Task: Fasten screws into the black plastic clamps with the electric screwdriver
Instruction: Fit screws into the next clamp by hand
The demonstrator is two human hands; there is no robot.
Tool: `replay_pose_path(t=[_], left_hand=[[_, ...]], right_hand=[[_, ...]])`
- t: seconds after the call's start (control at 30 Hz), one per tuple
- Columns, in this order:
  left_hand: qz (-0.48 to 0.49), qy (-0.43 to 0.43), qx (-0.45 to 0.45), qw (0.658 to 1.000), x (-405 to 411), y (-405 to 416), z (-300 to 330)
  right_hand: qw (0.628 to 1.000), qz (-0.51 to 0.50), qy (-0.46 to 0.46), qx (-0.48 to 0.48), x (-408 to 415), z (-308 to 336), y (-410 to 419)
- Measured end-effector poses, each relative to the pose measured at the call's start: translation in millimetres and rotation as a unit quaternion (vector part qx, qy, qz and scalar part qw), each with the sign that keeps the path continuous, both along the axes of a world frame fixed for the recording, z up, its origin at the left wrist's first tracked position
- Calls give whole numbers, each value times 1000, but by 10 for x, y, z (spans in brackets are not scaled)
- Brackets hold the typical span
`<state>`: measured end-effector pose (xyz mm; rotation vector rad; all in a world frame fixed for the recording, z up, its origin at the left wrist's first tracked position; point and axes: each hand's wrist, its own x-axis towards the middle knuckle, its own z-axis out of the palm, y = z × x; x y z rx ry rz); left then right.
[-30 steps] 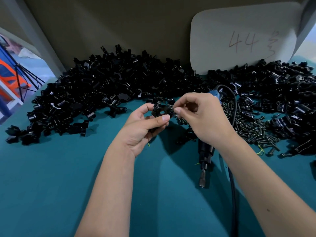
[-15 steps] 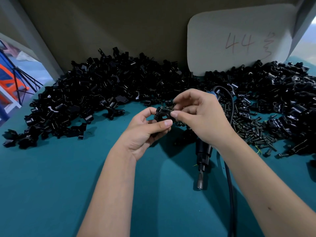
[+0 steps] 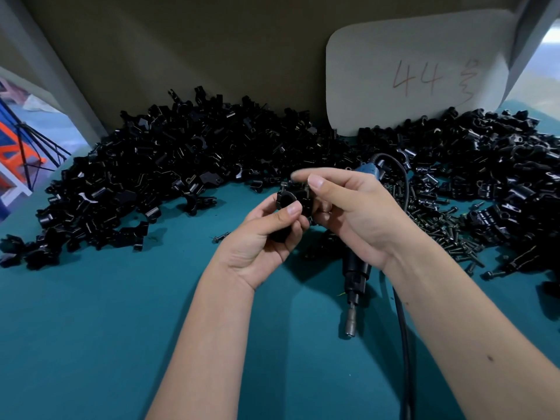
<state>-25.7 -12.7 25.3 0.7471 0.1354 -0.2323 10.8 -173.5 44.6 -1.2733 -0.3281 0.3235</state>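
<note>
A small assembly bench in a workshop or factory.

Heaps of identical black clamps (image 3: 188, 165) lie banked against a plain board wall (image 3: 212, 56) on a teal-covered table (image 3: 91, 328), with a scatter of loose screws (image 3: 439, 225) beside them. A corded electric screwdriver (image 3: 354, 280) lies on the cloth. A pale card (image 3: 418, 71) marked "44" by hand leans on the wall. Orange and blue metal framing (image 3: 18, 153) shows at far left.
</note>
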Motion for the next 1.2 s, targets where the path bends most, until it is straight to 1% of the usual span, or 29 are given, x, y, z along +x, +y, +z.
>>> replay_pose_path(t=[0.07, 0.13, 0.27, 0.4, 0.57, 0.73, 0.8, 0.93, 1.03, 1.1, 1.2], left_hand=[[3, 2, -18, 1000, -5, -3, 5], [4, 0, -28, 1000, -5, -2, 7], [-2, -2, -3, 1000, -10, -29, 4], [2, 0, -29, 1000, -6, 4, 5], [9, 0, -25, 1000, -13, 39, 3], [7, 3, -26, 1000, -23, 44, 6], [-4, 1, -38, 999, -35, 51, 7], [-44, -10, -77, 996, -67, 63, 15], [-51, -6, -92, 994, -76, 57, 20], [-48, -4, -91, 995, -72, 50, 15], [-54, -12, -65, 996, -59, 53, 5]], right_hand=[[1000, 15, 8, 12, -4, 19, -8], [1000, 5, 7, 22, -21, 29, 12], [1000, -22, 4, 19, -27, 4, 44], [999, 18, 4, 42, -35, 20, 11], [997, -60, -37, 18, -78, 30, 139], [992, -103, -76, -10, -81, -2, 186], [990, -98, -103, -25, -65, -6, 169], [992, -28, -127, -11, -48, 4, 95], [992, -3, -122, -13, -49, 27, 62], [994, -22, -108, -18, -59, 35, 77], [995, -61, -76, -13, -76, 9, 120]])
